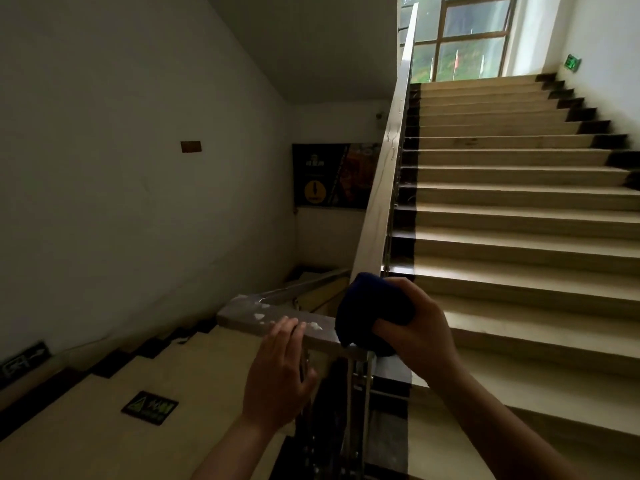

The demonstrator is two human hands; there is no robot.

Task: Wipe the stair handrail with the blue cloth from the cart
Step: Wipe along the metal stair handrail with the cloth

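The blue cloth (pixel 374 310), bunched, is gripped in the right hand's (pixel 419 327) curled fingers and pressed on the handrail (pixel 381 188) bend. The left hand's (pixel 277 372) fingers lie straight on the rail beside it. White patches (pixel 259 317), possibly residue, sit just beyond those fingertips. Risk: the wad rides over them, smearing.

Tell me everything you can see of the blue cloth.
The blue cloth is dark navy, soft-looking fabric, bunched into a rounded wad. The right hand grips it from the right side. It sits on the handrail at the corner where the level stretch meets the rising one.
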